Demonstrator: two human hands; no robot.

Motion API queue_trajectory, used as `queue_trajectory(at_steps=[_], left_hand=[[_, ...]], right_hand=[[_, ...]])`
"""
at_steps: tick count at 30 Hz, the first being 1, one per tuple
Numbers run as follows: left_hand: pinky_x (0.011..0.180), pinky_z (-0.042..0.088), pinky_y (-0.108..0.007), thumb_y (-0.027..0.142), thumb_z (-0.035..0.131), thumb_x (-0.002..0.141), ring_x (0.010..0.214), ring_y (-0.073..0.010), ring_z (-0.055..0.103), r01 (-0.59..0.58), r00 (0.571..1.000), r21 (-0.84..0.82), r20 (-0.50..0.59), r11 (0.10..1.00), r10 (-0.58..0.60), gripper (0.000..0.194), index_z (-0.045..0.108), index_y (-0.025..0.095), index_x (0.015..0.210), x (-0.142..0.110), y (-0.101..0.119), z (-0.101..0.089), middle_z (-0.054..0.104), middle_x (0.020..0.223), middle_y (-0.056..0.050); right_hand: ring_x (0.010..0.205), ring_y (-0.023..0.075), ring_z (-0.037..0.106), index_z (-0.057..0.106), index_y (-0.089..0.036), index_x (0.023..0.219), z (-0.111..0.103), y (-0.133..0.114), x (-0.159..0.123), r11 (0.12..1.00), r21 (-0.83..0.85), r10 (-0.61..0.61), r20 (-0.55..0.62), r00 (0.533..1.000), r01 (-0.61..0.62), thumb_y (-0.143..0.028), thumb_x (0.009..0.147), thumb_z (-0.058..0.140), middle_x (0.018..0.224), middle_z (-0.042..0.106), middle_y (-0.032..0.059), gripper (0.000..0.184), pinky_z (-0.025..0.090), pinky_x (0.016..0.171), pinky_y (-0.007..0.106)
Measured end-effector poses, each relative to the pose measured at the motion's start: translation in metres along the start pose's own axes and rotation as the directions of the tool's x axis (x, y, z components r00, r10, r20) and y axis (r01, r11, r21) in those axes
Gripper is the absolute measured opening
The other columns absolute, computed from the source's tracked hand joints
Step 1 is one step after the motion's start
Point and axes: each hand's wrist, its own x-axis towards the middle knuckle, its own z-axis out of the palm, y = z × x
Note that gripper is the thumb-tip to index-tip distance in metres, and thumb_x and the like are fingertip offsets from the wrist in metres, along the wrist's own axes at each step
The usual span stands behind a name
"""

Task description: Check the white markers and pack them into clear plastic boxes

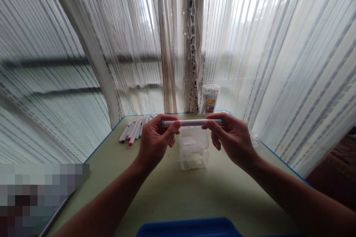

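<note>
A white marker with teal ends is held level above the table, stretched between both hands. My left hand pinches its left end between thumb and fingers. Around its right end, my right hand is closed in the same way. Below and behind the marker stands a clear plastic box on the table, its lid raised at the back. To the left of my left hand lies a pile of white markers with coloured ends, several of them side by side.
The pale green table has a blue edge. A clear container with a yellow label stands at the back by the striped curtains. A blue tray shows at the near edge. Clear plastic lies behind my right wrist.
</note>
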Motion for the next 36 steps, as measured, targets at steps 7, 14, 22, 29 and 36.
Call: queue_trajectory(at_steps=[7,14,22,29,36], left_hand=[[0.038,0.041,-0.019,0.029,0.081,0.082,0.040,-0.0051,0.047,0.003,1.000,0.009,0.011,1.000,-0.003,0.023,0.072,0.012,0.095,0.0001,0.0004,-0.0008,0.070,0.067,-0.001],[0.040,0.042,-0.021,0.033,0.073,0.089,0.041,-0.0057,0.049,0.021,0.999,-0.050,0.034,0.999,-0.019,0.025,0.073,0.012,0.102,0.0000,0.0009,-0.0011,0.072,0.075,-0.004],[0.039,0.041,-0.023,0.038,0.071,0.090,0.041,-0.0072,0.048,0.050,0.999,-0.119,0.007,0.992,-0.049,0.037,0.072,0.011,0.116,-0.0009,0.0015,0.0009,0.076,0.079,-0.009],[0.039,0.041,-0.023,0.041,0.070,0.089,0.041,-0.0073,0.048,0.062,0.998,-0.125,-0.002,0.990,-0.062,0.039,0.074,0.009,0.113,-0.0004,0.0037,0.0016,0.076,0.078,-0.010],[0.037,0.039,-0.020,0.039,0.077,0.084,0.039,-0.0055,0.046,0.013,0.999,0.051,-0.040,0.999,-0.010,0.030,0.078,0.011,0.096,0.0009,0.0013,0.0001,0.071,0.067,-0.005]], right_hand=[[0.034,0.0053,0.048,0.071,-0.016,0.095,-0.0018,0.0018,0.0012,1.000,0.009,0.004,-0.006,1.000,-0.004,-0.036,0.088,0.077,0.074,0.075,0.0026,0.022,0.034,0.030,0.019],[0.035,0.0057,0.048,0.071,-0.018,0.098,-0.0042,0.0039,0.0010,0.999,0.034,0.022,-0.015,1.000,-0.022,-0.040,0.091,0.073,0.085,0.078,0.0054,0.023,0.033,0.031,0.021],[0.037,0.0069,0.048,0.071,-0.019,0.102,-0.0014,-0.0006,0.0009,0.996,0.070,0.057,-0.054,0.997,-0.053,-0.050,0.093,0.066,0.088,0.077,0.0064,0.033,0.035,0.030,0.022],[0.037,0.0083,0.049,0.073,-0.018,0.102,-0.0002,-0.0031,0.0004,0.991,0.115,0.076,-0.085,0.994,-0.066,-0.052,0.093,0.065,0.085,0.076,0.0068,0.036,0.038,0.030,0.023],[0.035,0.0074,0.048,0.072,-0.017,0.094,0.0005,-0.0022,0.0016,0.997,0.068,0.028,-0.065,0.997,-0.024,-0.049,0.090,0.071,0.073,0.073,0.0034,0.032,0.035,0.029,0.021]])
